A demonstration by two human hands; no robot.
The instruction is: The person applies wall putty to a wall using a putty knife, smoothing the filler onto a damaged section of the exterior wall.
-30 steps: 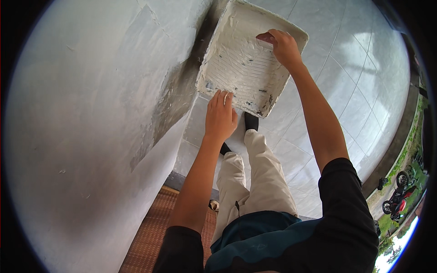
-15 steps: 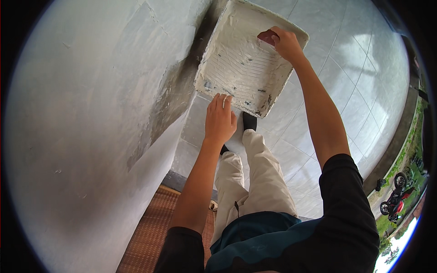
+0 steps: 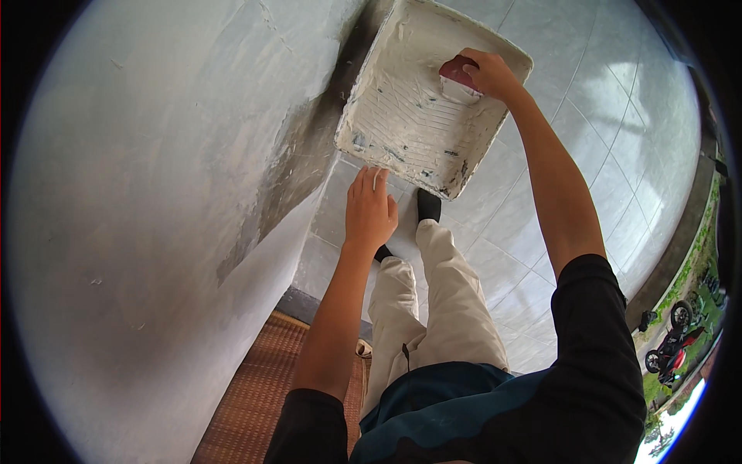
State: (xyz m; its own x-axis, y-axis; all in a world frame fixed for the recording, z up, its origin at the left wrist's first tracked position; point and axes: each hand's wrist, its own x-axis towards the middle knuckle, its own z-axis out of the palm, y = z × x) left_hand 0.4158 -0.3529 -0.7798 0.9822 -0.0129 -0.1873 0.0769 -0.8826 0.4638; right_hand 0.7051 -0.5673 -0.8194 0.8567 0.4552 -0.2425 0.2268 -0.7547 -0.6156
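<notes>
A paint tray [image 3: 433, 25], off-white and coated with thick pale paste, with dark specks and ridges on its near half, is beyond my hands. In my right hand [image 3: 491, 75], over the tray's right side, is a flat dark-red scraper [image 3: 456, 71]. White paste covers the scraper's lower part, which is down against or just above the tray's coated surface. My left hand [image 3: 372, 207] is at the tray's near left edge, fingers loosely extended. Whether its fingertips touch the rim I cannot tell.
A grey, patchily smeared wall [image 3: 154, 193] rises on the left. Grey tiles [image 3: 572, 162] cover the floor around my feet. A brown woven mat [image 3: 263, 379] lies at the lower left. Outside, at far right, a red and black motorcycle [image 3: 672, 346] stands on grass.
The scraper has come slightly nearer and tilted, showing more of its white-coated part. My left fingers, earlier over the tray's rim, now sit at or just below it.
</notes>
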